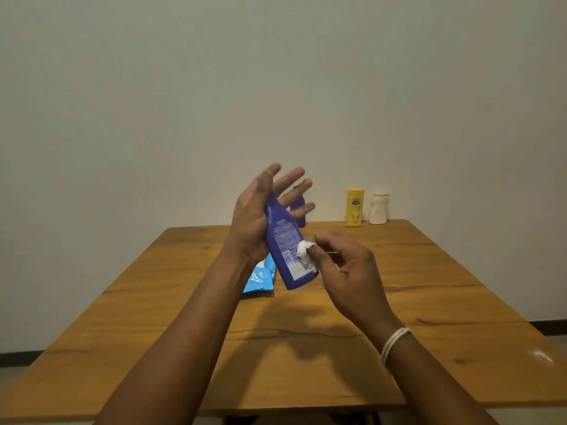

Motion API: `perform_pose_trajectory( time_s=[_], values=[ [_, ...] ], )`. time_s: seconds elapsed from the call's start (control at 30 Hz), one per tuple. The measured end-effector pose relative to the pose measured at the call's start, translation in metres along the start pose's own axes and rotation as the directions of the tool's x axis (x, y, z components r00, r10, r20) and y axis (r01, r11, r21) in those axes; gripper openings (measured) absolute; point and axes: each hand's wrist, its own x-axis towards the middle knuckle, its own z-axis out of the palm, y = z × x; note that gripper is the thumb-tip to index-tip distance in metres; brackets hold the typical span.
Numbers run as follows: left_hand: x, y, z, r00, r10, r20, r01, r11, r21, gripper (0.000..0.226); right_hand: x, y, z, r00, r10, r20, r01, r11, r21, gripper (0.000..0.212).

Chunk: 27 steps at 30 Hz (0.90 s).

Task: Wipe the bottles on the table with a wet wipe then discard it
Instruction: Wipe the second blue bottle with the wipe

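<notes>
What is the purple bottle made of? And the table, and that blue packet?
The purple bottle looks like smooth plastic: even colour, soft sheen, printed label. The table looks like wood with a matte finish: brown grain lines and dark knots show. The blue packet seems thin plastic film, since it looks glossy and crinkled.

A wooden desk (pixel 306 348) stands against the pale wall. At its far edge a yellow bottle (pixel 355 207) and a white bottle (pixel 379 209) stand upright, just beside each other. Left of centre lies a blue wipes packet (pixel 259 279), and a purple bottle (pixel 299 213) stands far back, mostly hidden.
</notes>
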Motion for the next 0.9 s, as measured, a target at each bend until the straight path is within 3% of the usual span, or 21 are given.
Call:
perform_pose_trajectory(
  time_s=[0.13, 0.27, 0.37, 0.43, 0.5, 0.57, 0.6, 0.67, 0.73, 0.77, 0.83, 0.9],
  values=[
    [0.003, -0.002, 0.001, 0.999, -0.014, -0.048, 0.015, 0.999, 0.03, 0.034, -0.002, 0.003, 0.004, 0.999, 0.039, -0.034, -0.038, 0.999, 0.028, 0.031],
    [0.002, -0.01, 0.013, 0.998, -0.07, -0.004, 0.07, 0.986, 0.153, 0.044, 0.028, -0.017, 0.016, 0.975, -0.179, -0.134, 0.155, 0.972, -0.175, 0.023],
    [0.009, 0.002, 0.007, 0.995, -0.041, -0.092, 0.041, 0.999, 0.005, 0.035, 0.02, -0.016, 0.016, 0.94, -0.336, 0.054, 0.336, 0.889, -0.313, 0.025],
    [0.014, 0.011, -0.002, 0.986, -0.01, -0.166, 0.004, 0.999, -0.033, 0.027, 0.003, -0.003, 0.009, 0.919, -0.358, 0.168, 0.394, 0.867, -0.306, 0.031],
    [0.013, 0.012, -0.008, 0.983, 0.002, -0.182, -0.011, 0.999, -0.051, 0.024, -0.004, 0.003, 0.001, 0.955, -0.268, 0.128, 0.288, 0.938, -0.192, 0.031],
    [0.008, 0.009, -0.006, 0.988, -0.009, -0.156, -0.009, 0.993, -0.115, 0.024, 0.002, -0.002, -0.003, 1.0, 0.01, -0.003, -0.01, 0.999, 0.043, 0.027],
    [0.007, 0.008, -0.004, 0.99, -0.005, -0.141, -0.016, 0.989, -0.148, 0.023, 0.007, -0.005, -0.004, 0.986, 0.169, -0.002, -0.165, 0.965, 0.202, 0.021],
    [0.006, 0.013, 0.0, 0.991, 0.04, -0.13, -0.065, 0.98, -0.189, 0.02, 0.014, -0.007, -0.004, 0.919, 0.371, 0.13, -0.381, 0.758, 0.529, 0.016],
    [0.01, 0.023, 0.003, 0.98, 0.119, -0.159, -0.148, 0.971, -0.19, 0.016, 0.012, -0.007, -0.002, 0.866, 0.459, 0.197, -0.437, 0.506, 0.744, 0.019],
    [0.011, 0.027, 0.004, 0.971, 0.159, -0.179, -0.189, 0.967, -0.169, 0.014, 0.009, -0.011, 0.001, 0.852, 0.491, 0.182, -0.42, 0.433, 0.798, 0.021],
    [0.011, 0.028, 0.008, 0.95, 0.223, -0.217, -0.25, 0.963, -0.104, 0.011, 0.004, -0.018, 0.009, 0.833, 0.543, 0.103, -0.356, 0.385, 0.851, 0.024],
    [0.009, 0.021, 0.012, 0.922, 0.282, -0.264, -0.3, 0.953, -0.03, 0.013, -0.001, -0.025, 0.02, 0.816, 0.578, 0.015, -0.308, 0.413, 0.857, 0.022]
  ],
)
